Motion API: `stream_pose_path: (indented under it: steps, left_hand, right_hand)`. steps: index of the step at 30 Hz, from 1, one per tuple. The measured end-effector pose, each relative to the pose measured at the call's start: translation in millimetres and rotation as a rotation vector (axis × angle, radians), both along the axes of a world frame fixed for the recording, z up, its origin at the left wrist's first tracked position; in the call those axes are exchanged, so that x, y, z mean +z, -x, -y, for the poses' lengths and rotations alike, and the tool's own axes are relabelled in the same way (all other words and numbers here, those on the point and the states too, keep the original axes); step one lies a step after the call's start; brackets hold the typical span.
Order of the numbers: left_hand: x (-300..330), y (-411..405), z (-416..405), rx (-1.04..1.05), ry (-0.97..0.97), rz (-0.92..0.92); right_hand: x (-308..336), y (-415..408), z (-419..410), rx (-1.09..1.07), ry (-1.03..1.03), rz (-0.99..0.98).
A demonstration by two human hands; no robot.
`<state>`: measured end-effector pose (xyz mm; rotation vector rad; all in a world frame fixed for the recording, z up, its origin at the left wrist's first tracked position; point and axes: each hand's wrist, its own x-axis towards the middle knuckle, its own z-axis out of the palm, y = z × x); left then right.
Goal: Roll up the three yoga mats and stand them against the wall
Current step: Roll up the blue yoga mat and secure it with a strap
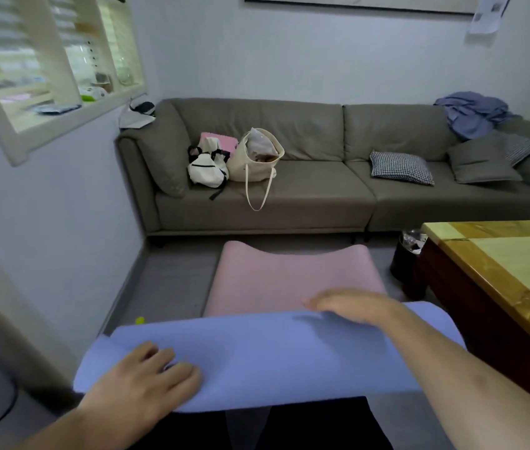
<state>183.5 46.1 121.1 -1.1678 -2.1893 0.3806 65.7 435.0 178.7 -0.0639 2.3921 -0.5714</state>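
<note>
A blue yoga mat (266, 355) lies across the bottom of the head view as a thick roll. My left hand (146, 378) rests on its near left part, fingers spread over the mat. My right hand (351, 305) lies flat on the far right top of the roll, fingers pointing left. Beyond the roll a pink yoga mat (292, 277) lies flat on the grey floor, its far end curling up a little near the sofa. A third mat is not in sight.
A grey sofa (322, 190) runs along the back wall, carrying a white backpack (206, 165), a tote bag (253, 157), cushions and blue cloth. A wooden table (500, 271) stands at the right, a black bin (408, 254) beside it. The left wall (62, 238) is close.
</note>
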Motion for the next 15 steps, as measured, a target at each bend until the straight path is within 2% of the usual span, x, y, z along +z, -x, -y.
stream_pose_path:
  steps: [4, 7, 9, 12, 14, 15]
  left_hand:
    - [2, 0, 3, 0.010, -0.030, 0.025]
    - [6, 5, 14, 0.095, -0.059, 0.083]
    - [6, 9, 20, 0.184, -0.079, 0.152]
    - [25, 16, 19, 0.349, -0.167, 0.389]
    - [55, 27, 15, 0.478, -0.352, 0.622]
    - [71, 34, 12, 0.481, -0.493, 0.652]
  right_hand:
    - [-4, 20, 11, 0.011, -0.072, 0.192]
    - [13, 28, 16, 0.144, -0.127, 0.112]
    - [29, 24, 21, 0.146, -0.076, -0.095]
    - [62, 15, 32, 0.058, -0.027, -0.600]
    - [80, 10, 39, 0.091, -0.030, -0.986]
    - [87, 7, 40, 0.129, -0.025, -1.203]
